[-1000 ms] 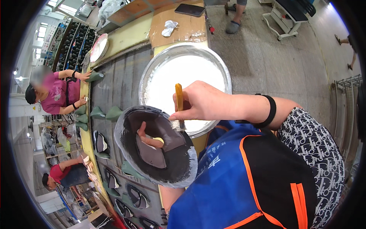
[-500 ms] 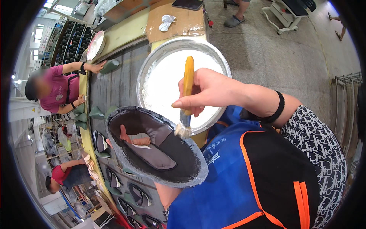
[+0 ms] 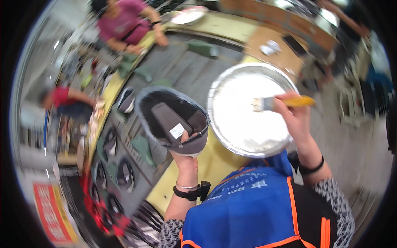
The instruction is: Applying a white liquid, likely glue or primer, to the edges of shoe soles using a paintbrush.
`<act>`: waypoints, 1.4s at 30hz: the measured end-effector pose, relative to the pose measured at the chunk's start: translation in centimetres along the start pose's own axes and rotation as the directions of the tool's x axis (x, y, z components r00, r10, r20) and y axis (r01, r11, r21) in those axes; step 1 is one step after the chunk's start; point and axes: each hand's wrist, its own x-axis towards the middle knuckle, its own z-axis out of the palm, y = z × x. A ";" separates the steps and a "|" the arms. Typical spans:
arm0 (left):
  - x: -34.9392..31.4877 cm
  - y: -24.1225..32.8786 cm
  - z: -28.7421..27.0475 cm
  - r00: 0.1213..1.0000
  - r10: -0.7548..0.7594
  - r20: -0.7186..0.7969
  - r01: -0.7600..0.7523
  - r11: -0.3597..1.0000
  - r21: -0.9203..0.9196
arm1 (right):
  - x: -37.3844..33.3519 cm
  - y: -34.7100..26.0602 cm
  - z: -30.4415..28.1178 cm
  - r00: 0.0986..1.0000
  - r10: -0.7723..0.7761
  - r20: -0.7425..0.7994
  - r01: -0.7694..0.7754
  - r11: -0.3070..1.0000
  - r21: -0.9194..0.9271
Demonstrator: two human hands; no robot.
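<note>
A dark grey shoe upper (image 3: 196, 145) with a whitish rim sits in my left hand (image 3: 184, 160). My thumb reaches inside it, beside a small white label; most of the fingers are hidden beneath. My right hand (image 3: 294, 115) is closed round a paintbrush (image 3: 299, 101) with a yellow handle. The brush lies nearly level over a metal basin (image 3: 212, 128) of white liquid (image 3: 244, 124), bristles pointing left. Whether the bristles touch the liquid I cannot tell. The upper is left of the basin, close to its rim.
Green shoe lasts (image 3: 142, 149) and several shoe uppers (image 3: 125, 175) lie on the grey conveyor (image 3: 173, 53). Across it, a person in a pink shirt (image 3: 124, 22) and another in red (image 3: 62, 97) stand at the yellow edge. Behind the basin are a phone (image 3: 294, 44) and crumpled tissue (image 3: 270, 48).
The view has swung round. My right hand has brought the brush from beside the upper to above the basin, its bristles now sideways. My left hand has turned the upper and moved it from the basin.
</note>
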 end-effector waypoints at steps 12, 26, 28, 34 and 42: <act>7.6 -1.8 -18.5 0.825 -0.339 -0.452 0.190 0.920 -0.344 | 0.8 1.5 -0.1 1.000 0.011 -0.028 -0.010 1.000 0.025; -10.1 21.3 -27.4 0.451 0.518 -0.727 0.867 -0.449 0.217 | 2.7 2.2 0.0 0.999 -0.009 0.036 0.013 0.995 -0.103; -14.6 22.8 -28.3 0.401 0.342 -0.850 0.868 -0.438 0.234 | 2.7 2.5 0.5 0.997 -0.071 -0.012 0.069 0.994 -0.089; -15.4 20.8 -28.3 0.527 0.104 -0.843 0.758 -0.505 0.412 | 1.9 2.8 2.2 0.998 -0.031 0.055 0.032 0.999 -0.009; -7.2 15.7 -18.1 0.863 -0.504 -0.033 0.147 0.189 0.971 | 1.1 1.9 2.1 0.989 0.016 0.146 -0.032 0.993 0.110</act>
